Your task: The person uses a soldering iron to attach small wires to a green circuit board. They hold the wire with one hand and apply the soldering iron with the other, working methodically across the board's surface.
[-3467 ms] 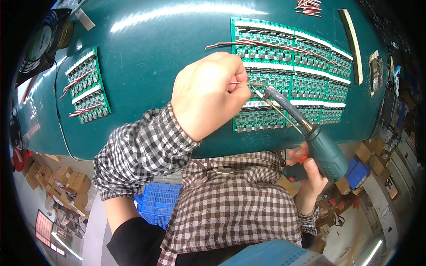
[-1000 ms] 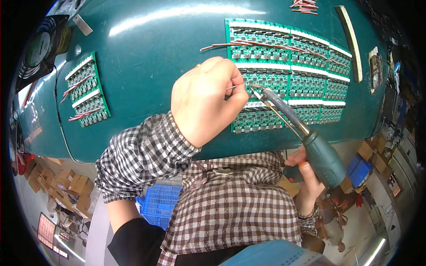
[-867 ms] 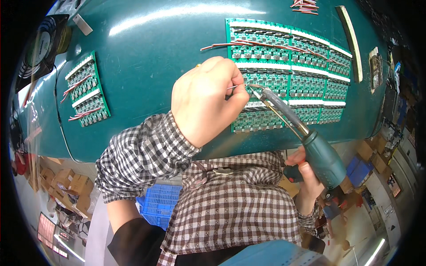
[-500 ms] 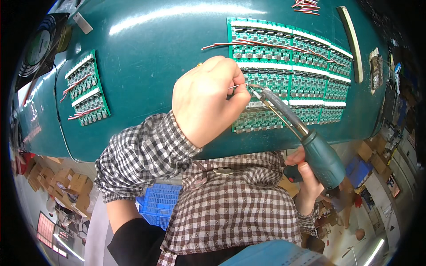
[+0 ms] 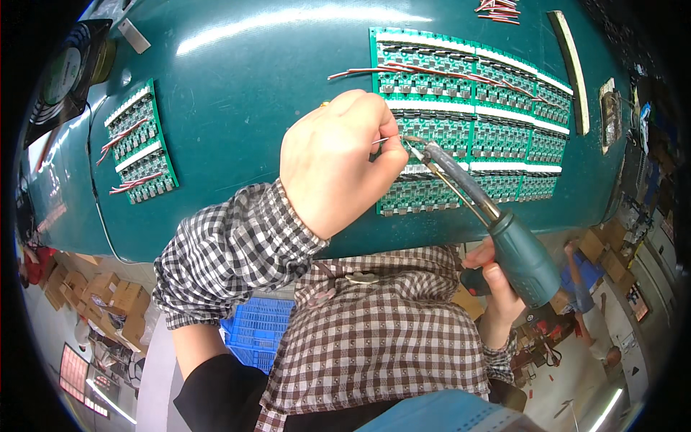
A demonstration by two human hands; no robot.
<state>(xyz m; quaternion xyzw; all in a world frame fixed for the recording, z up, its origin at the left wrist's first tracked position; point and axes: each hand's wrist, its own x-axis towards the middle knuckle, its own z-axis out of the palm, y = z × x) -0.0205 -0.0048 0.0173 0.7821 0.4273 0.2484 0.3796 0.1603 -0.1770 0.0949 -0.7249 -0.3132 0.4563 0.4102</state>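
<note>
My left hand [image 5: 342, 155] is closed in a pinch on a thin wire [image 5: 381, 140], over the left part of a panel of green circuit boards [image 5: 497, 144]. In my right hand [image 5: 500, 295] is a dark green soldering gun [image 5: 527, 263], its fingers wrapped round the handle. The gun's metal tip and thin feed tube reach up-left to the boards, right beside my left fingertips. The joint itself is too small to make out. Several red and white wires [image 5: 446, 73] lie across the upper rows of boards.
A smaller circuit board panel [image 5: 137, 155] with wires lies left, near a black cable [image 5: 96, 173] and a fan [image 5: 65, 72]. Loose wires [image 5: 498, 10], a pale strip [image 5: 570, 72] and a small tray [image 5: 610, 115] are at the far right. Below are a blue crate [image 5: 260, 331] and a person [image 5: 594, 327].
My hands, the wire and the soldering gun have hardly moved. The person in the background at the lower right has shifted and shows more fully.
</note>
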